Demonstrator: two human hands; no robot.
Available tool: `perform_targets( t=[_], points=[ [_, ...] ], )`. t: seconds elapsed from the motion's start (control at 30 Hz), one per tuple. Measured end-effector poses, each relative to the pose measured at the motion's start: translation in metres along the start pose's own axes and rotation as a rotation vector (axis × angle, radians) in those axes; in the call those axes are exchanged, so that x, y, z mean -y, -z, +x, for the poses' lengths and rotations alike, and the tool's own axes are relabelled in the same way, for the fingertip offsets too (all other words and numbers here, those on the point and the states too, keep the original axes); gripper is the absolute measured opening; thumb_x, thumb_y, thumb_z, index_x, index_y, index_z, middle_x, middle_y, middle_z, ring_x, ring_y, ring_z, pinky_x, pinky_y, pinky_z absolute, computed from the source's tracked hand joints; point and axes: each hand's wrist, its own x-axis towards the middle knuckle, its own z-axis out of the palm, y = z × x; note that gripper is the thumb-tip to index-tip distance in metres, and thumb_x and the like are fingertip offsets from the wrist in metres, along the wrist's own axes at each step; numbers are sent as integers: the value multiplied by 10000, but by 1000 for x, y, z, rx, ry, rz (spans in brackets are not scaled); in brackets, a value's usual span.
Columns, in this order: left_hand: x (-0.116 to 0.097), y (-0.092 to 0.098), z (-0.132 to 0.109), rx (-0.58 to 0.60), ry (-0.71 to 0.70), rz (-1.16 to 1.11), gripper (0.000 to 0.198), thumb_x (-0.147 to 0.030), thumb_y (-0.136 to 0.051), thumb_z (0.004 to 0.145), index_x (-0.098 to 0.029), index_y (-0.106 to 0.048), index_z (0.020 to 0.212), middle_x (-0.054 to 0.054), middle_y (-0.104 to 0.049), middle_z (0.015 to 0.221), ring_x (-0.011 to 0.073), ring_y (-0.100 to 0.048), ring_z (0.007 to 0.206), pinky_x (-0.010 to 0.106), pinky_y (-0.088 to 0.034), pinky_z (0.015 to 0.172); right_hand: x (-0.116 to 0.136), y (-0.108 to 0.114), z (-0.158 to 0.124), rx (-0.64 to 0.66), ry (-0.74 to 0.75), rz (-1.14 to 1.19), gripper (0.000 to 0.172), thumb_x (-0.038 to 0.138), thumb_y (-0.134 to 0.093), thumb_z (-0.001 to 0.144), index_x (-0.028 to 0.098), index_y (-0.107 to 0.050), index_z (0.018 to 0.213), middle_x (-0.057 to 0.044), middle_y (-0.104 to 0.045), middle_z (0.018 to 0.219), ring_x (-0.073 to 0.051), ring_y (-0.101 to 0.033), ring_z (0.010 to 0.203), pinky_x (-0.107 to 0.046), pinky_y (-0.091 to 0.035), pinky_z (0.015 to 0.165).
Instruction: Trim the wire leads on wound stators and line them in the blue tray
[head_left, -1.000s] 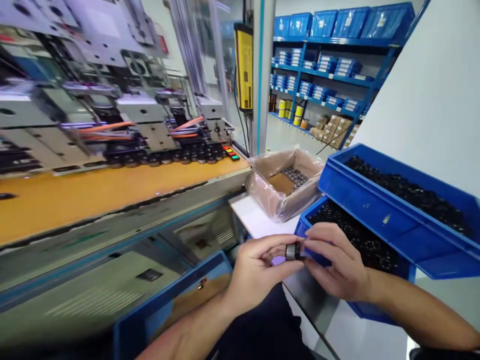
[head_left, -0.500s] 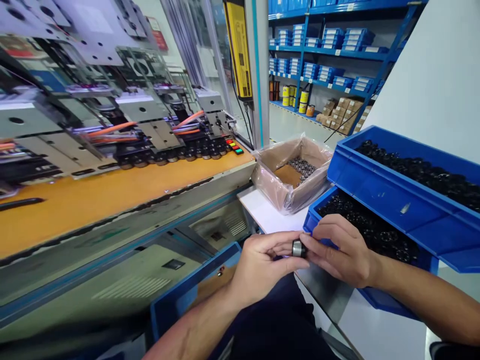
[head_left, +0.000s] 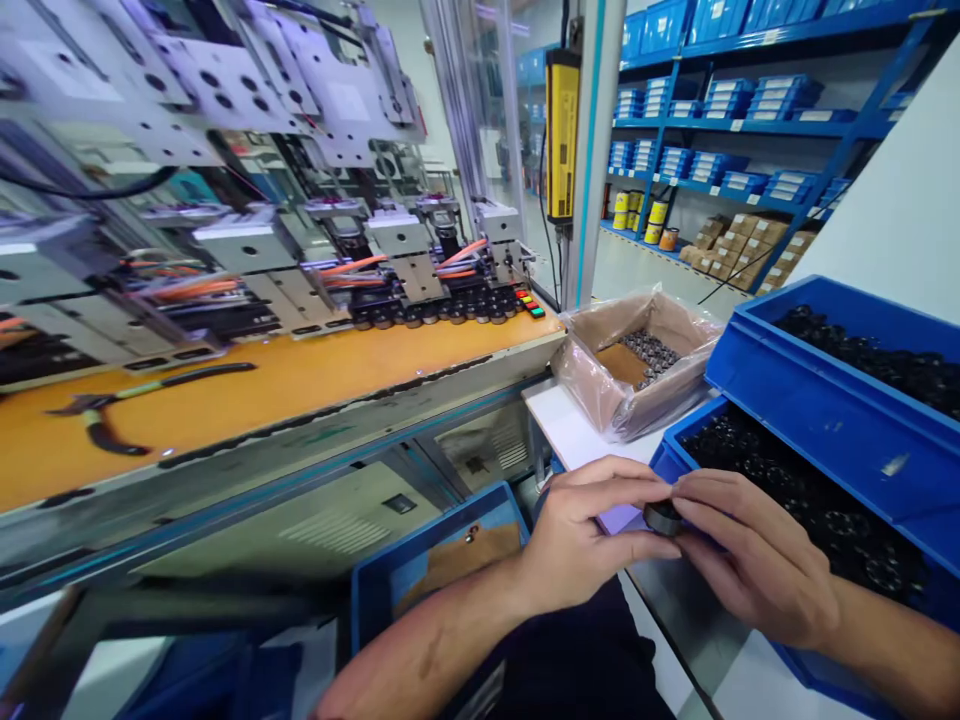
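Observation:
My left hand (head_left: 589, 530) and my right hand (head_left: 754, 560) meet low in the view, both pinching one small dark round part (head_left: 662, 517) between their fingertips. The part sits just in front of the near corner of a blue bin (head_left: 671, 462) filled with black ring-shaped parts (head_left: 795, 490). A second blue bin (head_left: 802, 385) of the same black parts is stacked slightly higher behind it. A plastic-lined cardboard box (head_left: 607, 385) with small metal parts (head_left: 649, 352) stands on the white table (head_left: 559, 430) beyond my hands.
An orange machine bed (head_left: 300, 375) runs across the left, with a row of tooling heads (head_left: 435, 310) and pliers (head_left: 105, 420) lying on it. A blue bin (head_left: 420, 565) sits below my left arm. A yellow light curtain (head_left: 561, 135) and blue shelving (head_left: 720, 150) stand behind.
The view has swung left, so hands and bins now sit further right. Both hands still pinch the small part, now turned so less of its metal side shows.

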Motion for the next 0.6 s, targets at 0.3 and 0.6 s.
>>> perform_targets(
  t=[0.3, 0.6],
  points=[
    [1, -2, -7, -50, 156, -184, 277, -243, -824, 773, -203, -778, 1043, 82, -755, 929, 144, -701, 785, 222, -568, 726, 0, 0, 6, 6, -92, 85, 309, 43, -622, 887, 68, -578, 1192, -174, -608, 1075, -238, -608, 1052, -395, -593, 867],
    [25, -16, -11, 6, 491, -694, 329, -310, -811, 793, -261, -712, 1102, 38, -748, 965, 131, -689, 837, 234, -546, 798, -9, -6, 6, -60, -113, 91, 220, 154, -593, 944, 115, -587, 1160, -137, -634, 1022, -215, -618, 989, -390, -596, 835]
  ],
)
